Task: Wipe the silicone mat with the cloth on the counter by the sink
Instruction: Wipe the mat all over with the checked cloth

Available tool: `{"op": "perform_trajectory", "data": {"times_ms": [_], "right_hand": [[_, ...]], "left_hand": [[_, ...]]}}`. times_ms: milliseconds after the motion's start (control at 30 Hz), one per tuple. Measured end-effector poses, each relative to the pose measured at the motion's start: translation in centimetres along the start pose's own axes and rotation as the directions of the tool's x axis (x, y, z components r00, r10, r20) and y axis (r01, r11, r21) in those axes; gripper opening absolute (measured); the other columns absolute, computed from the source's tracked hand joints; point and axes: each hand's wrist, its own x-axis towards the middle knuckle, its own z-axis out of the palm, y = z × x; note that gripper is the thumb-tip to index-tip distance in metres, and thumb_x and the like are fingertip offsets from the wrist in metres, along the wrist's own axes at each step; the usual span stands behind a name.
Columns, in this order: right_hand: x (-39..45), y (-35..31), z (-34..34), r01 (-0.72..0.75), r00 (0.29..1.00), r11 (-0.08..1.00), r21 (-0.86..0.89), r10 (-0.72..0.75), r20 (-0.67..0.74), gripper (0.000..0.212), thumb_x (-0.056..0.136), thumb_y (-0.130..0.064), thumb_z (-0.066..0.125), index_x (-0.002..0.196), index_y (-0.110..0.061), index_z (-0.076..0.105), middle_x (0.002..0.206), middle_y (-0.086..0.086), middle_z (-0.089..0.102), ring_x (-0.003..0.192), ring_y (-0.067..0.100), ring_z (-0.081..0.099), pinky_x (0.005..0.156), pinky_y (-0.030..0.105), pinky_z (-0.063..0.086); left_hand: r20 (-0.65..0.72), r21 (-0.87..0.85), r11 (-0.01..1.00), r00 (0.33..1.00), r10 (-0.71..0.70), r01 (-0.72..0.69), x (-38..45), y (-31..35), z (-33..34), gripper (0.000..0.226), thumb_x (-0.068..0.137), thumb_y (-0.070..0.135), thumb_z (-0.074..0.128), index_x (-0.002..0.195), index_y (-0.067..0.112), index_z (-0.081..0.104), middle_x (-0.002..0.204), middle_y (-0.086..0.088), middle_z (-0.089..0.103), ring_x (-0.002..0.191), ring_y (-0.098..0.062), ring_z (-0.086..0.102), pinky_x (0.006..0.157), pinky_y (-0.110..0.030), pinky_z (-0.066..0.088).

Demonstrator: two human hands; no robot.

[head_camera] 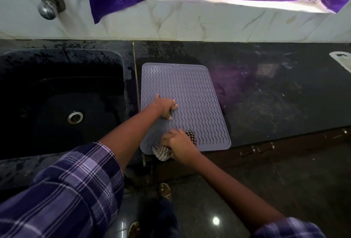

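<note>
- Head view: the silicone mat (pixel 190 93) lay flat on the dark counter (pixel 266 89), its left edge just beside the sink (pixel 62 104), its near edge close to the counter's front lip.
- Left hand (pixel 165 107) rested on the mat left of centre, toward 9 o'clock of the mat's middle. Its fingers (pixel 171 117) were curled under, knuckles and tips pressing on the ribbed surface. It gripped nothing that I could see.
- Judgement: this hand served as an anchor. A thin mat on a wet-looking counter would likely slide or ruck under a wipe, so weight was placed on it away from the wiping zone.
- Right hand (pixel 180 145) sat at the mat's near edge, about 6 o'clock of the mat's centre, closed over the bunched cloth (pixel 162 152).
- Checked fabric showed on both sides of the hand: one fold at its 8 o'clock, hanging past the mat's front edge, and another at its 2 o'clock (pixel 191 136), lying on the mat.
- Judgement: bunching the cloth under the palm gave a firm pad for pressing into the wavy grooves.
- Relative layout: the cloth was under the right hand, at 5 o'clock from the left hand and apart from it. The mat lay beneath both hands.
- The far half of the mat, toward 12 o'clock, was uncovered. I could not tell whether it was wet or dry.
</note>
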Motion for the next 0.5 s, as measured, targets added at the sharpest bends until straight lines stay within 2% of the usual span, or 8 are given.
{"op": "perform_trajectory", "data": {"times_ms": [133, 233, 300, 367, 500], "right_hand": [[-2.1, 1.3, 0.6, -0.025, 0.999, 0.993, -0.113, 0.028, 0.025, 0.045, 0.087, -0.012, 0.057, 0.132, -0.015, 0.053, 0.139, 0.005, 0.05, 0.13, 0.026, 0.04, 0.104, 0.039, 0.032], [-3.6, 4.8, -1.0, -0.219, 0.975, 0.973, -0.068, 0.222, 0.033, 0.033, 0.09, -0.015, 0.056, 0.123, -0.018, 0.058, 0.129, 0.005, 0.059, 0.123, 0.022, 0.051, 0.107, 0.038, 0.036], [-4.1, 7.8, -3.2, -0.366, 0.928, 0.928, -0.064, 0.369, 0.041, 0.029, 0.091, -0.014, 0.054, 0.119, -0.017, 0.063, 0.119, 0.007, 0.066, 0.112, 0.022, 0.06, 0.103, 0.037, 0.043], [-3.9, 10.2, -5.4, -0.464, 0.886, 0.886, 0.009, 0.464, -0.008, 0.031, 0.089, -0.01, 0.054, 0.117, -0.015, 0.065, 0.113, 0.009, 0.07, 0.106, 0.026, 0.063, 0.097, 0.037, 0.046], [-1.2, 11.6, -6.9, -0.453, 0.862, 0.87, 0.194, 0.483, -0.152, 0.03, 0.079, -0.003, 0.059, 0.105, -0.01, 0.071, 0.106, 0.014, 0.072, 0.102, 0.032, 0.064, 0.086, 0.036, 0.049]], "left_hand": [[0.022, 0.016, 1.0, 1.0, 0.016, -0.017, 0.1, -0.2, 0.1, 0.079, 0.093, 0.038, 0.058, 0.155, 0.015, 0.016, 0.16, -0.004, 0.019, 0.146, -0.028, 0.025, 0.12, -0.054, 0.001], [0.02, 0.055, 0.998, 0.999, 0.025, -0.026, 0.2, 0.2, 0.0, 0.073, 0.093, 0.036, 0.058, 0.153, 0.015, 0.023, 0.16, -0.005, 0.021, 0.144, -0.029, 0.027, 0.12, -0.054, 0.001], [0.031, 0.083, 0.996, 0.999, 0.015, -0.018, 0.4, 0.4, -0.2, 0.068, 0.09, 0.037, 0.061, 0.148, 0.014, 0.033, 0.155, -0.007, 0.032, 0.142, -0.028, 0.033, 0.12, -0.055, 0.003], [0.013, 0.116, 0.993, 1.0, -0.006, 0.005, 0.7, 0.8, -1.0, 0.065, 0.086, 0.039, 0.067, 0.14, 0.012, 0.045, 0.145, -0.007, 0.046, 0.137, -0.027, 0.04, 0.12, -0.053, 0.007], [-0.06, 0.12, 0.993, 0.998, 0.001, 0.006, 1.8, 1.6, -3.0, 0.057, 0.079, 0.042, 0.073, 0.123, 0.01, 0.06, 0.131, -0.008, 0.06, 0.13, -0.026, 0.048, 0.118, -0.051, 0.01]]}}
